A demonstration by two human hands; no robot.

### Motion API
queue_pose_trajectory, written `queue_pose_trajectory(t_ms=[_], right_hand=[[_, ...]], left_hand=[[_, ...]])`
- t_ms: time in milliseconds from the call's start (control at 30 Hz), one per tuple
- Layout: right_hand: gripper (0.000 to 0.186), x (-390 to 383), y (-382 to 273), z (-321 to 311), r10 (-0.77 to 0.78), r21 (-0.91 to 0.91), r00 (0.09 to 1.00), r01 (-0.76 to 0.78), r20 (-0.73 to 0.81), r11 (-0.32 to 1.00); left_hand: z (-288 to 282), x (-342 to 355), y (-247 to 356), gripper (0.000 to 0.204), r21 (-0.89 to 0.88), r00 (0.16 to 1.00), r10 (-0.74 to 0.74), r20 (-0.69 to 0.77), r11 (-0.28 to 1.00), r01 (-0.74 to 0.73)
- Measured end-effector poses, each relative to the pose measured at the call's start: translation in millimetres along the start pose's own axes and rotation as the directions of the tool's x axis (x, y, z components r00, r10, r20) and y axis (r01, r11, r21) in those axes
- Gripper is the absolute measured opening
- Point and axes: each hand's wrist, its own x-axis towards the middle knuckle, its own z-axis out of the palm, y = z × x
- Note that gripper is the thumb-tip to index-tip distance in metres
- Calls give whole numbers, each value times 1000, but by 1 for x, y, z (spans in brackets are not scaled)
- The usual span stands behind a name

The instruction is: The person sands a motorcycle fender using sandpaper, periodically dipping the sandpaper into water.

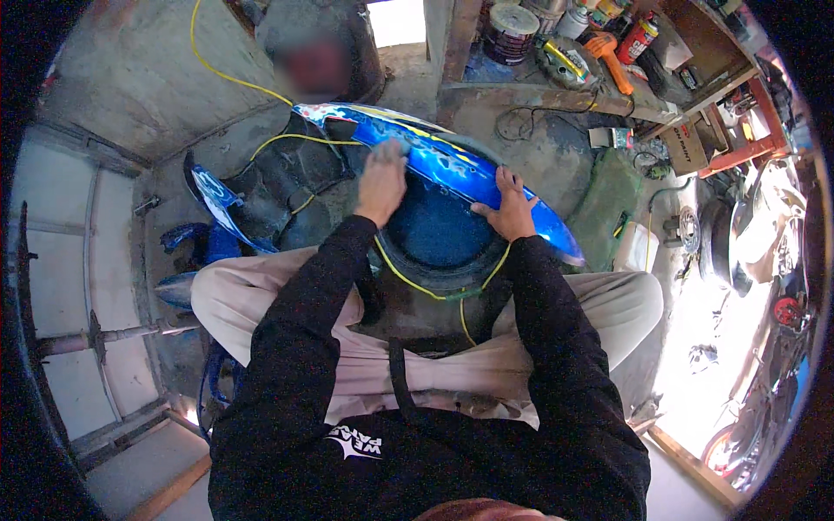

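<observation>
Your long blue panel is over the far rim of the dark tub.
It is glossy, yellow-striped, with pale patches; your right hand lies spread on it, your left hand touches it, fingers too blurred to tell their closing.

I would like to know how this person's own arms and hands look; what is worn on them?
Both arms are in long black sleeves, with no print visible on them, reaching to about the wrists. The left hand and right hand wear no gloves; the left is slightly blurred. A white marking shows only on the black top's chest.
</observation>
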Motion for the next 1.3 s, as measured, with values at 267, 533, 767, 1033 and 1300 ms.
queue_pose_trajectory(t_ms=[267, 533, 767, 1033, 1300], right_hand=[[110, -1, 2, 1, -11, -26, 1000, 10, -6, 1000], [109, 1, 2, 2, -3, -22, 1000, 4, 18, 1000], [109, -1, 2, -1, -40, -2, 999, 40, -33, 999], [107, 0, 0, 0, -3, -21, 1000, 3, 12, 1000], [111, -2, 2, 0, -16, 12, 1000, 16, -6, 1000]], left_hand=[[19, -11, 11, 37, -131, 924, 375, 70, 922, -364], [25, -13, 22, 41, -98, 962, 259, 92, 963, -250], [13, 0, -9, 38, -110, 998, 56, 4, 992, -55], [19, -19, 46, 37, -185, 961, 269, 68, 950, -253], [11, 3, -2, 37, -126, 997, -68, 21, 990, 70]])
